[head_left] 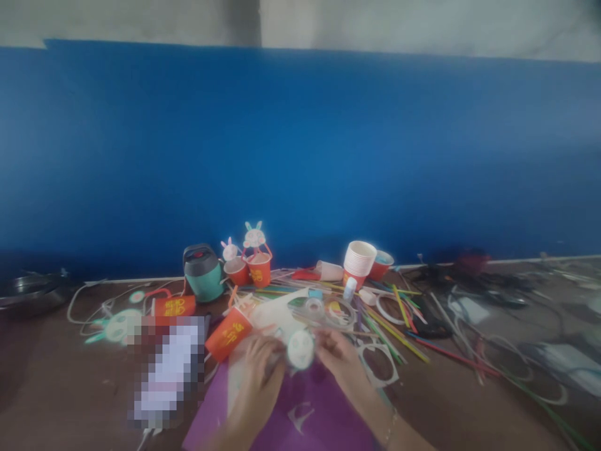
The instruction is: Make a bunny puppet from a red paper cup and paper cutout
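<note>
A small round white cutout with a drawn face (300,349) is between my two hands, above a purple sheet (323,413). On its left side, my left hand (263,366) has its fingers bent toward the edge, beside a tipped red paper cup (229,333). My right hand (339,356) is at the cutout's right edge, fingers curled together on it. Blur hides exactly what the left fingertips touch. A curved white paper scrap (301,416) lies on the purple sheet below the cutout.
Bunny figures stand on red cups (260,270) at the back, beside a green and grey container (203,275). Stacked paper cups (359,260), a tape roll (314,305) and coloured sticks (394,326) lie beyond my hands. A pixelated device (171,369) is at left, cables at right.
</note>
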Action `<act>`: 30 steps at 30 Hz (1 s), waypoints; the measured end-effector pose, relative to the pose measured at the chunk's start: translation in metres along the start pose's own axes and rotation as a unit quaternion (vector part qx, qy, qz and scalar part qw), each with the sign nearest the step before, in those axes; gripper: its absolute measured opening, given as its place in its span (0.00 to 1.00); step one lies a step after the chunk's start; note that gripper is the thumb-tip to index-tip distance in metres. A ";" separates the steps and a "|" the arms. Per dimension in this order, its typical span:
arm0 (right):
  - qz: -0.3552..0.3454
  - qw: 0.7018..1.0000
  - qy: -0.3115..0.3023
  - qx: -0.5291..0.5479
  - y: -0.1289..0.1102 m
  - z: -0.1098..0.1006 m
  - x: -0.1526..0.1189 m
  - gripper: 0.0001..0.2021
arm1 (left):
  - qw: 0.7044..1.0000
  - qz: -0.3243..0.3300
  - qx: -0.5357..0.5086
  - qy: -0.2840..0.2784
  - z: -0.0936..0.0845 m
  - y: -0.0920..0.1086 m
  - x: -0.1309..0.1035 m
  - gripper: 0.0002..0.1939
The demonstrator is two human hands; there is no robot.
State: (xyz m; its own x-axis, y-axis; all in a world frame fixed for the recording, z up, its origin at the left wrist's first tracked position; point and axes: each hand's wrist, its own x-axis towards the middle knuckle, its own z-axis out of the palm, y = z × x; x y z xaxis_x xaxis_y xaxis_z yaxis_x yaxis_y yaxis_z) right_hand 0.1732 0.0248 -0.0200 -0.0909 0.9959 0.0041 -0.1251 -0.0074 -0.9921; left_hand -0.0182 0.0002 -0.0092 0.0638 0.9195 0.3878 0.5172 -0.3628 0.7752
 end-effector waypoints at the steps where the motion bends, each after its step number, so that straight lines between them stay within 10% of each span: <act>1: -0.002 1.000 0.007 -0.005 0.000 0.001 0.000 0.12 | 1.000 0.004 0.004 0.012 0.001 -0.001 -0.002 0.11; 7: -0.011 0.999 0.037 -0.033 -0.009 0.007 -0.003 0.11 | 0.994 0.063 0.089 0.017 0.006 -0.008 -0.010 0.31; 20: -0.012 0.990 -0.006 -0.138 -0.013 0.007 -0.005 0.13 | 0.981 0.056 0.182 -0.045 0.002 -0.004 -0.008 0.26; 30: -0.031 0.898 -0.010 -0.439 -0.025 0.009 -0.014 0.14 | 0.950 0.033 0.309 -0.029 0.002 -0.027 -0.008 0.27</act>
State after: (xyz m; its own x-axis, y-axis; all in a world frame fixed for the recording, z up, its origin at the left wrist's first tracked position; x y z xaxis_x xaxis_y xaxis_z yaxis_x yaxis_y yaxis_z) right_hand 0.1690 0.0099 0.0058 -0.1299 0.9899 0.0561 0.6950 0.1312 -0.7069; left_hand -0.0312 0.0032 -0.0342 0.1516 0.9112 0.3830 0.9113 -0.2789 0.3030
